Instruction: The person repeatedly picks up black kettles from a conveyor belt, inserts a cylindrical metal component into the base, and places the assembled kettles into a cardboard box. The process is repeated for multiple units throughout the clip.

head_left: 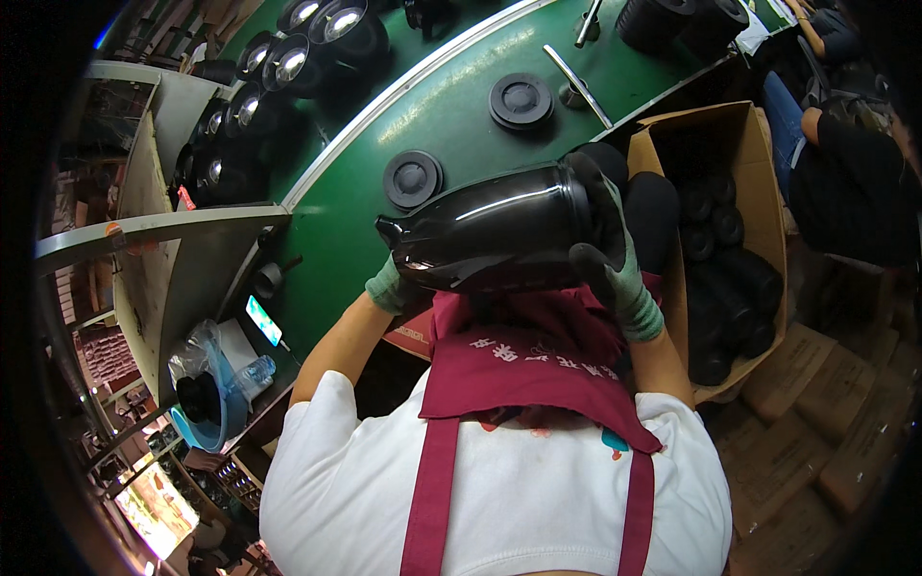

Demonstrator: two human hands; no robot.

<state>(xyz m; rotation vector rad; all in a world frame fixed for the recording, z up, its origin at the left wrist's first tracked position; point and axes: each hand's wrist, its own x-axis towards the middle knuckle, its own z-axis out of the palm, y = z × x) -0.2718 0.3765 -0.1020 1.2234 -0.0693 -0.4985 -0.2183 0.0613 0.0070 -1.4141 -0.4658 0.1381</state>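
Observation:
A glossy black jug body (490, 230) lies on its side across my front, its small spout toward the left. My left hand (392, 286), in a green glove, supports the spout end from below; the jug hides most of those fingers. Around the wider right end, my right hand (615, 259) is closed, its glove green with a dark coating on the fingers. Whether that palm also presses a separate base part cannot be seen. Just beyond the jug, round black ribbed discs (413, 180) rest on the green table (370, 144), with further discs (521, 100) farther right.
Several black vessels with shiny openings (288, 62) stand at the far left behind a metal rail. A metal bar (576, 86) rises from the table. At right is an open carton (773, 278) of black parts. A lit phone (263, 321) and blue basin (230, 408) sit left. Another person (850, 182) is far right.

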